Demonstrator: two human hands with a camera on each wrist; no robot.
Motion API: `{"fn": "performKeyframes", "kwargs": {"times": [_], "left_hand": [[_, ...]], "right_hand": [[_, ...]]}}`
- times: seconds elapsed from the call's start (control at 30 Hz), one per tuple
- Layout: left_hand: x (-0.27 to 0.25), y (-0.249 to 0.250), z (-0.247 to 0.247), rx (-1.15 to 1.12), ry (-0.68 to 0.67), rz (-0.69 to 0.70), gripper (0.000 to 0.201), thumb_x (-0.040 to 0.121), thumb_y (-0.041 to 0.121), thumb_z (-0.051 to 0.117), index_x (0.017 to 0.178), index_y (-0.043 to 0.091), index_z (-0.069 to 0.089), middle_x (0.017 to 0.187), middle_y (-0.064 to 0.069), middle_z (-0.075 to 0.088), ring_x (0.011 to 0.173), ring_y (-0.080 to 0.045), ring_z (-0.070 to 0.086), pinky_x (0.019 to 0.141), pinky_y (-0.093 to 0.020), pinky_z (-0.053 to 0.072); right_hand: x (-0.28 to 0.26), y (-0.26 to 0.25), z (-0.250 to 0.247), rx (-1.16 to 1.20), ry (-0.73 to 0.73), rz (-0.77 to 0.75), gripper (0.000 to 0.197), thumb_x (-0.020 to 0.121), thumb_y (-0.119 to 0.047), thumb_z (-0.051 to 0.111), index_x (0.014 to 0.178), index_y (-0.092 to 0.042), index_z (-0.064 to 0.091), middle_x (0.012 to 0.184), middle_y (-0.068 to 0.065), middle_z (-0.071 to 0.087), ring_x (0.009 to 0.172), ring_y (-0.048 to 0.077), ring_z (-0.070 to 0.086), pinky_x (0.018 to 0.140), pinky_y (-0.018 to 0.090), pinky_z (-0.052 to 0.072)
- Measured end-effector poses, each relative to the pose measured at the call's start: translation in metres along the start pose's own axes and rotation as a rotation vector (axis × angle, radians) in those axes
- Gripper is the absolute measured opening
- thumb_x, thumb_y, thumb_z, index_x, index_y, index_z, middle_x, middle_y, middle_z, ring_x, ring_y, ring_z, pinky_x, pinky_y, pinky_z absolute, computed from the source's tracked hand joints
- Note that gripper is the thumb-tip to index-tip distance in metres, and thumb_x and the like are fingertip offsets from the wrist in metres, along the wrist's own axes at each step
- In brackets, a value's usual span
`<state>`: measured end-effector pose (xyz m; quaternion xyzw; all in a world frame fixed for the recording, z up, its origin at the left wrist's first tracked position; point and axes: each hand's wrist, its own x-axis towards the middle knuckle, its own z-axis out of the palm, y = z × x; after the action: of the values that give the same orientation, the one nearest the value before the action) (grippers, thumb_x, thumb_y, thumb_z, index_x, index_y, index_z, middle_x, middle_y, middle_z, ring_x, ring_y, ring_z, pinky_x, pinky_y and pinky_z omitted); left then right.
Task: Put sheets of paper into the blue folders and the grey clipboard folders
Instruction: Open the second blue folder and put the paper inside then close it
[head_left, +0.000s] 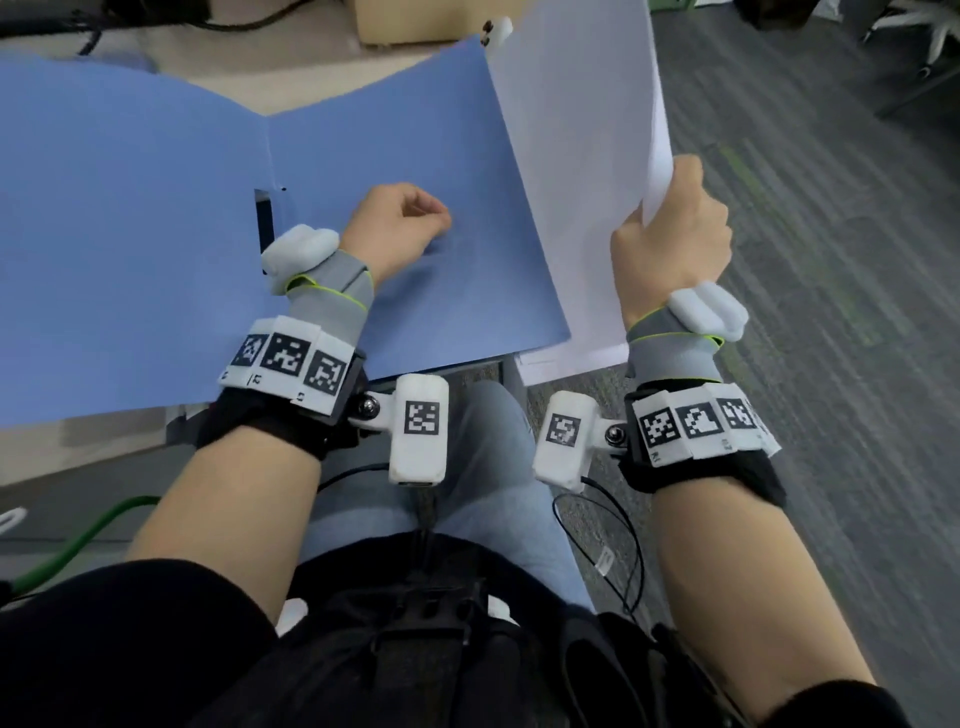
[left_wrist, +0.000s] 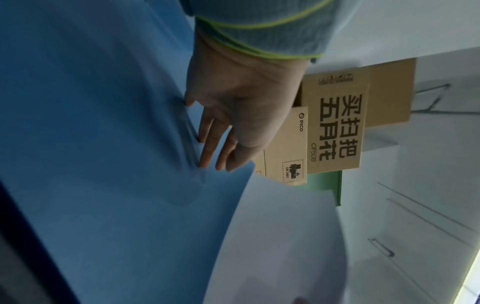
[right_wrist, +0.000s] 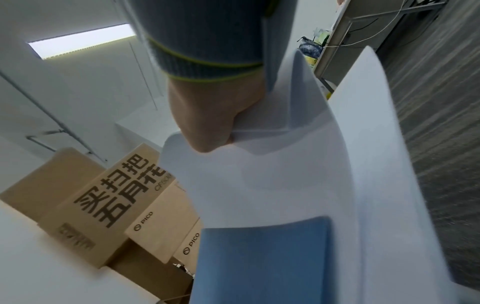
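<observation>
A blue folder (head_left: 156, 208) lies open on the table, its right half reaching past the table edge. My left hand (head_left: 400, 223) rests on that right half. In the left wrist view its fingertips (left_wrist: 205, 156) press on the folder (left_wrist: 103, 144), where the surface ripples. My right hand (head_left: 670, 228) grips a thin stack of white paper (head_left: 582, 156) by its right edge. It holds the stack upright beside the folder's right edge. In the right wrist view the paper (right_wrist: 285, 185) curves over the folder (right_wrist: 259, 257), with my right hand (right_wrist: 215, 123) closed on it.
Cardboard boxes (head_left: 415, 21) stand at the back of the table, also visible in the wrist views (left_wrist: 335, 123) (right_wrist: 103, 205). More white sheets (head_left: 571, 364) stick out under the folder's near right corner. Grey carpet (head_left: 831, 260) lies to the right. A green cable (head_left: 78, 540) hangs below the table edge.
</observation>
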<state>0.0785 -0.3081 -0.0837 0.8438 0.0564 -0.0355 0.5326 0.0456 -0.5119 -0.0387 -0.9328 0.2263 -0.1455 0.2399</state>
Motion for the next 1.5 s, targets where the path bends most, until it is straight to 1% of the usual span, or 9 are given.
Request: {"fn": "performKeyframes", "kwargs": {"times": [0.1, 0.3, 0.57, 0.7, 0.83, 0.93, 1.07, 1.3, 1.5], "left_hand": [[-0.005, -0.007, -0.002, 0.164, -0.075, 0.029, 0.007, 0.086, 0.012, 0.061, 0.091, 0.012, 0.066, 0.089, -0.001, 0.062, 0.081, -0.012, 0.056, 0.084, -0.021, 0.044], [-0.015, -0.007, -0.011, 0.164, -0.149, -0.015, 0.006, 0.086, 0.015, 0.063, 0.084, 0.021, 0.062, 0.088, 0.003, 0.06, 0.088, -0.011, 0.053, 0.055, 0.003, 0.036], [-0.022, 0.0, -0.029, -0.074, -0.042, 0.019, 0.036, 0.095, 0.049, 0.041, 0.109, 0.018, 0.051, 0.1, 0.006, 0.058, 0.089, -0.002, 0.055, 0.072, -0.015, 0.044], [-0.026, 0.011, -0.047, -0.269, 0.154, 0.172, 0.021, 0.099, 0.036, 0.036, 0.098, 0.019, 0.049, 0.088, -0.006, 0.051, 0.076, -0.016, 0.045, 0.077, -0.017, 0.038], [-0.031, 0.023, -0.066, -0.496, 0.289, 0.37, 0.018, 0.092, 0.012, 0.039, 0.103, 0.019, 0.051, 0.099, -0.003, 0.062, 0.091, -0.017, 0.055, 0.085, -0.026, 0.047], [-0.033, 0.021, -0.072, -0.49, 0.292, 0.36, 0.017, 0.088, 0.01, 0.041, 0.092, 0.024, 0.051, 0.095, -0.007, 0.056, 0.088, -0.017, 0.047, 0.082, -0.028, 0.042], [-0.041, 0.015, -0.066, -0.497, 0.251, 0.208, 0.014, 0.091, 0.013, 0.047, 0.089, 0.024, 0.053, 0.089, 0.006, 0.059, 0.081, -0.003, 0.056, 0.081, -0.017, 0.045], [-0.046, 0.021, -0.067, -0.608, 0.236, 0.211, 0.027, 0.085, 0.032, 0.051, 0.108, 0.021, 0.06, 0.12, -0.004, 0.064, 0.12, -0.021, 0.058, 0.107, -0.044, 0.042], [-0.044, 0.009, -0.06, -0.539, 0.135, 0.079, 0.067, 0.07, 0.054, 0.058, 0.126, 0.017, 0.055, 0.133, -0.001, 0.057, 0.127, -0.017, 0.052, 0.112, -0.043, 0.037]], "right_hand": [[-0.007, -0.009, -0.012, 0.007, 0.095, -0.073, 0.038, 0.081, -0.006, 0.04, 0.117, -0.013, 0.047, 0.108, 0.01, 0.062, 0.093, 0.035, 0.055, 0.071, 0.034, 0.03], [-0.022, -0.026, -0.031, 0.152, 0.261, -0.214, 0.049, 0.078, -0.007, 0.039, 0.125, -0.013, 0.05, 0.107, 0.006, 0.063, 0.086, 0.032, 0.052, 0.069, 0.029, 0.026], [-0.029, -0.058, -0.009, 0.593, 0.454, -0.402, 0.03, 0.082, -0.011, 0.046, 0.101, 0.003, 0.064, 0.06, -0.007, 0.049, 0.058, 0.015, 0.034, 0.057, 0.023, 0.026], [-0.027, -0.063, 0.003, 0.885, 0.306, -0.493, 0.008, 0.084, 0.001, 0.052, 0.087, -0.004, 0.057, 0.061, -0.021, 0.04, 0.054, -0.006, 0.043, 0.056, 0.006, 0.031], [-0.024, -0.066, 0.014, 1.075, 0.064, -0.388, 0.018, 0.079, 0.003, 0.055, 0.081, -0.015, 0.053, 0.069, -0.011, 0.052, 0.061, -0.003, 0.046, 0.064, 0.016, 0.041], [-0.016, -0.057, 0.025, 1.07, -0.139, -0.263, 0.015, 0.071, -0.004, 0.061, 0.069, -0.019, 0.058, 0.066, -0.005, 0.058, 0.064, 0.011, 0.051, 0.07, 0.034, 0.048], [-0.017, -0.049, 0.033, 1.116, -0.36, -0.101, 0.017, 0.068, -0.003, 0.069, 0.062, -0.019, 0.067, 0.061, -0.007, 0.064, 0.064, 0.014, 0.059, 0.068, 0.028, 0.053], [-0.018, -0.055, 0.031, 1.203, -0.358, -0.117, 0.016, 0.075, 0.0, 0.074, 0.072, -0.014, 0.069, 0.065, -0.009, 0.069, 0.065, 0.012, 0.064, 0.068, 0.027, 0.053], [-0.019, -0.045, 0.039, 1.146, -0.347, -0.08, 0.019, 0.072, -0.004, 0.077, 0.068, -0.02, 0.068, 0.068, -0.011, 0.07, 0.072, 0.016, 0.063, 0.078, 0.036, 0.054]]}}
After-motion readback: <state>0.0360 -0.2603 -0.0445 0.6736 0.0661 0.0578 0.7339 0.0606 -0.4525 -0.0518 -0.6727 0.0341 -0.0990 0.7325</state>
